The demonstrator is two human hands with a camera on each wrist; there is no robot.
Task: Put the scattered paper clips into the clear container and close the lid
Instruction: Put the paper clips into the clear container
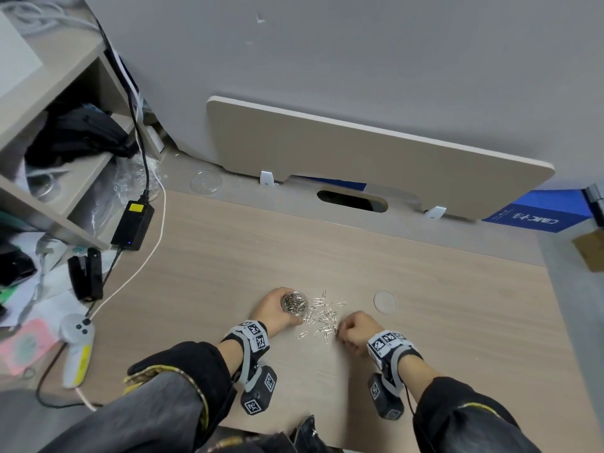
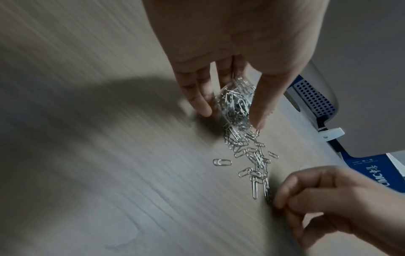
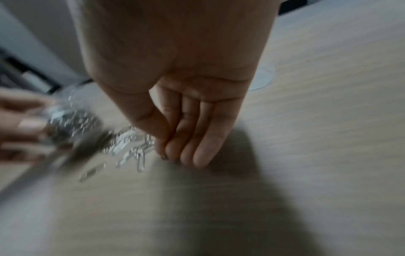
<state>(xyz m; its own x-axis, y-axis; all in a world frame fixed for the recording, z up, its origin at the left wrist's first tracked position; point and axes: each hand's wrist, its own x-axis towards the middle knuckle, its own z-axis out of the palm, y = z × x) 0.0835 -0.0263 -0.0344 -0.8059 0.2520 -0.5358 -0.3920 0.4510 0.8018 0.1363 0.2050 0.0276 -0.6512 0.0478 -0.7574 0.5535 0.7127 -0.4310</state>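
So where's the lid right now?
In the head view the lid lies flat on the desk, off the container, right of the loose clips, beyond the right hand.

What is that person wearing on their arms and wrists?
Both arms are in dark sleeves with yellowish patterned cuffs. Each wrist carries a grey strap bearing white squares printed with black-and-white codes, and below it hangs a black boxy camera unit with more code squares. A thin black cable runs from the right unit. The hands are bare.
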